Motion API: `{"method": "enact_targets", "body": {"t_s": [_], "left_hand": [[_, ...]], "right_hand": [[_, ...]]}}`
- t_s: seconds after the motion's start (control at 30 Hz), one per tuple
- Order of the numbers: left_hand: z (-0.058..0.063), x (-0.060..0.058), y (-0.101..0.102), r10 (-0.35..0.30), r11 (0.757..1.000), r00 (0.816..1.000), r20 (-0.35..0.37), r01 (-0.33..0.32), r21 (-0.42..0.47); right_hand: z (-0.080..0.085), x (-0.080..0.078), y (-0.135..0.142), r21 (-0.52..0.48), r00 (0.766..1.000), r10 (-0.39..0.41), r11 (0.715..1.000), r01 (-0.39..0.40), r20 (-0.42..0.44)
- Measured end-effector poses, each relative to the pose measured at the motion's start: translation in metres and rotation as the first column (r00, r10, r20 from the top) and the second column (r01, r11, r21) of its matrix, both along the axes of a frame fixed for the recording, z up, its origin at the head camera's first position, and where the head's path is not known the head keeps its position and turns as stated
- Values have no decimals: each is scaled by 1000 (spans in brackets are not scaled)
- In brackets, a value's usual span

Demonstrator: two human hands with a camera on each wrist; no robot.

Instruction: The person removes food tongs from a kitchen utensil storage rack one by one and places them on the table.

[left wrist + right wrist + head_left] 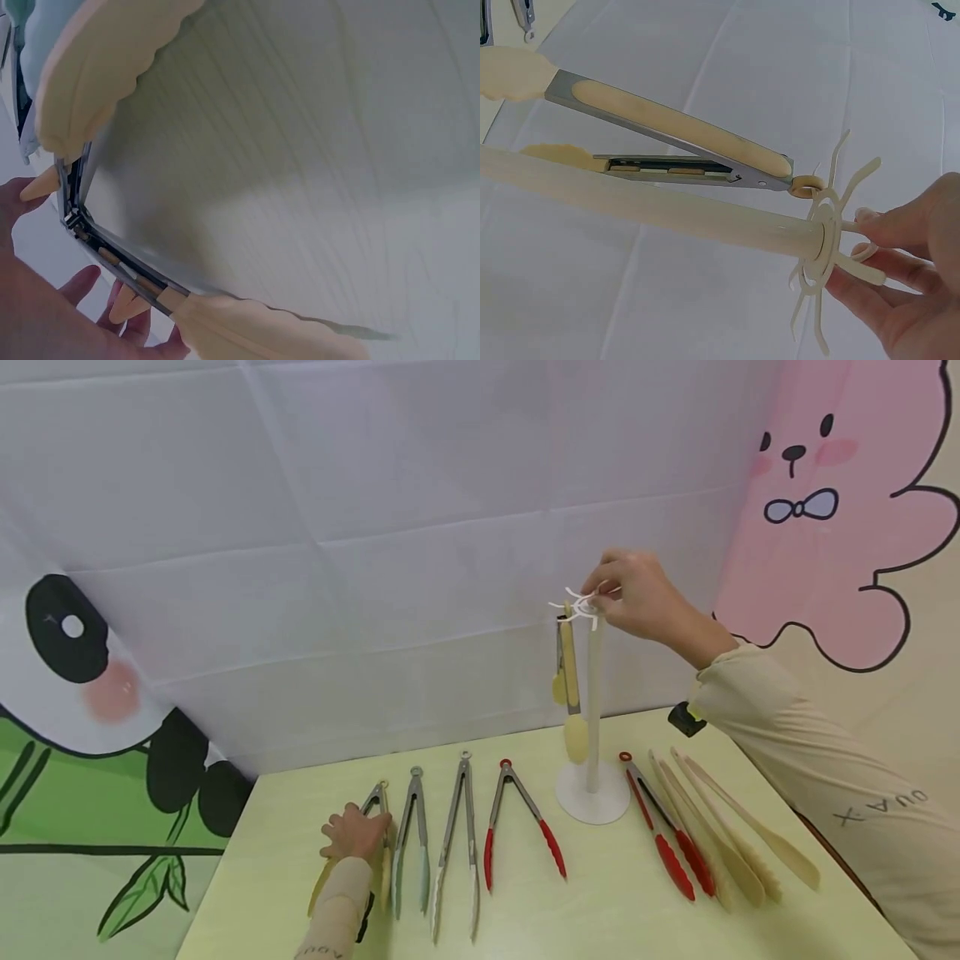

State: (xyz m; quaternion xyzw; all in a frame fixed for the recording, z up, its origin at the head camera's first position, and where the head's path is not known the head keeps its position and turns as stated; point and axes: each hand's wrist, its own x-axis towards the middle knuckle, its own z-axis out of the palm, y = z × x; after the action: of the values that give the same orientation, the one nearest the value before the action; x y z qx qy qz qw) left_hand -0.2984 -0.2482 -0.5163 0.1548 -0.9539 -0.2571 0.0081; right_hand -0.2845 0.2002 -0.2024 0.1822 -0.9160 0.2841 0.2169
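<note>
At the table's left my left hand (356,833) straddles cream-tipped metal tongs (262,322), which lie spread. Its thumb meets one arm and its fingers curl about the other; the palm hides part of them from above. My right hand (633,593) pinches a hook at the top of a white stand (593,702), thumb on one side and fingers on the other. From another hook of that stand, by a ring, hangs a pair of cream-tipped tongs (682,127), beside the pole.
Right of my left hand lie spread green-tipped tongs (420,843), long pale-tipped tongs (471,827) and red-tipped tongs (491,835). Beyond the stand are narrower red-tipped tongs (667,852) and several long beige utensils (738,860). A small black object (684,718) shows by my right sleeve.
</note>
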Motion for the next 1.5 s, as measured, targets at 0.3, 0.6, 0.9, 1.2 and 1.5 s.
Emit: {"method": "enact_targets", "body": {"t_s": [0.3, 0.6, 0.9, 1.2, 1.5], "left_hand": [[12, -21, -6, -33, 973, 990, -138, 63, 223], [28, -36, 0, -56, 900, 951, -304, 180, 396], [47, -48, 12, -59, 851, 949, -310, 210, 480], [77, -55, 38, -125, 785, 927, -353, 310, 537], [97, -61, 57, -179, 729, 890, -420, 407, 551]], "right_hand": [[4, -1, 0, 8, 1000, -26, 1000, 26, -8], [3, -3, -1, 13, 999, -49, 999, 49, 10], [2, -6, -5, 5, 997, -62, 998, 62, 35], [1, -10, -7, -11, 998, -67, 998, 67, 20], [1, -13, -10, -10, 996, -84, 996, 85, 26]]}}
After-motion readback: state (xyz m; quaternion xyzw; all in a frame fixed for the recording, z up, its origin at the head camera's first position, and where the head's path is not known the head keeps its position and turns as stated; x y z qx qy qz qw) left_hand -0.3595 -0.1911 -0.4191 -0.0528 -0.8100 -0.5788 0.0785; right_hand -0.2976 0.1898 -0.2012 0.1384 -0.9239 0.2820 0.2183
